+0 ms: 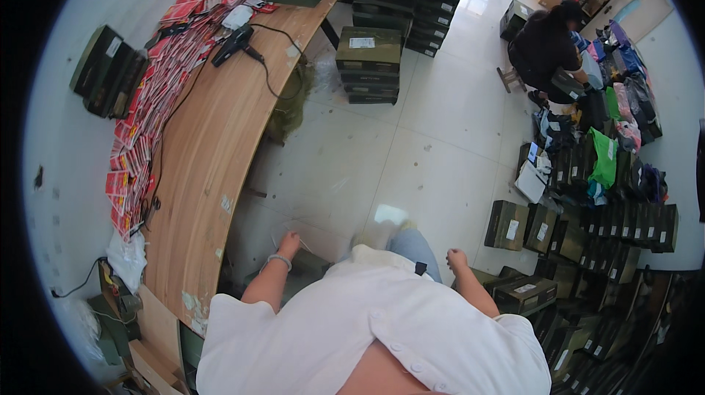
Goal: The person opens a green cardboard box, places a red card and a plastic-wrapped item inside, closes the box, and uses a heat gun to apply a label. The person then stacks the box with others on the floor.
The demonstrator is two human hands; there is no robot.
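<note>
My left hand point(291, 242) hangs low beside the table's front edge, with a bracelet point(278, 260) on the wrist. Its fingers are curled closed, and a faint, thin, pale loop shows next to them; I cannot make out what it is or whether I hold it. My right hand point(457, 258) is out on the other side of my body, loosely closed, and nothing shows in it. Shoe-type boxes point(507, 225) on the floor are nearest to it. The wooden table point(213, 131) runs along my left.
A black hair dryer point(236, 44) with its cord, red printed cards point(158, 79) and scissors point(150, 205) lie on the table. Dark boxes point(369, 53) are stacked ahead. A person in black point(543, 50) sits at far right among boxes and bags. Tiled floor point(411, 145) stretches ahead.
</note>
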